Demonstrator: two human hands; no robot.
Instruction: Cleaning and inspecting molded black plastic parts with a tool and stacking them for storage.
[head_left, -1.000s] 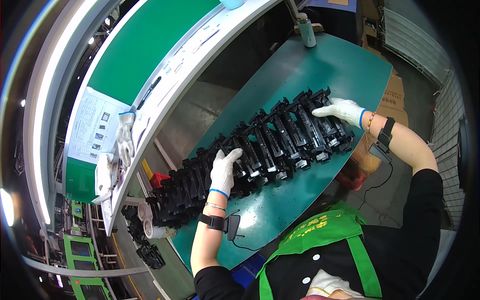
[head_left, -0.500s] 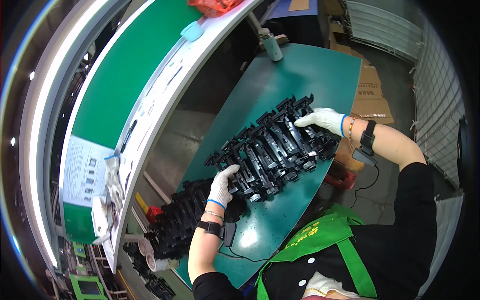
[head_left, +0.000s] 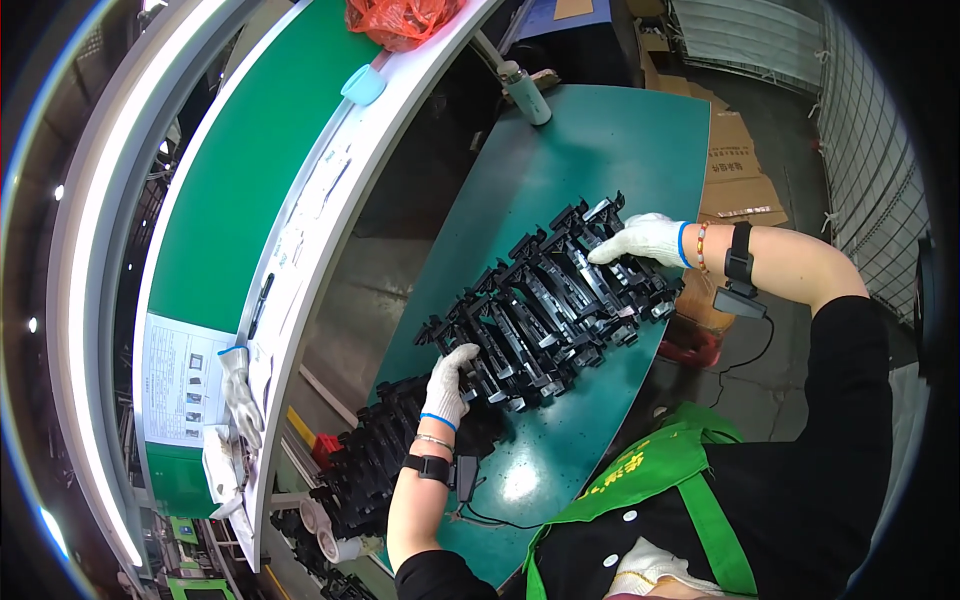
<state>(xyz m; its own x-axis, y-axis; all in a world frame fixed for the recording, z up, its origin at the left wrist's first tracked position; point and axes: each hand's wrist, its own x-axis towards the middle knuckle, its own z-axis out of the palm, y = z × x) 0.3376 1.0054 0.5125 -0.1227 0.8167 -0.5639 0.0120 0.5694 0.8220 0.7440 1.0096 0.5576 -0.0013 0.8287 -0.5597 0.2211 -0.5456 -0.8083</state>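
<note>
A row of black plastic moulded parts (head_left: 535, 325), packed side by side, lies across the green table (head_left: 622, 140) in front of me. My left hand (head_left: 451, 383), in a white knit glove, is closed at the near-left end of the row, with the thumb on top. At the far-right end my right hand (head_left: 645, 241), gloved the same way, grips the last parts with its thumb over them; its other fingers are partly hidden. A second, darker row of black parts (head_left: 375, 460) extends to the lower left, beside my left hand.
A pale green bottle (head_left: 525, 95) stands at the table's far end. Along the left, a raised shelf (head_left: 350, 170) carries a light blue cup (head_left: 363, 86), a red plastic bag (head_left: 405, 20), a pen and used gloves (head_left: 240, 395). Flattened cardboard (head_left: 738, 165) lies right of the table.
My view has turned slightly, so the shelf and bottle sit further left in the picture. Both hands keep their hold at the two ends of the row, which has hardly moved.
</note>
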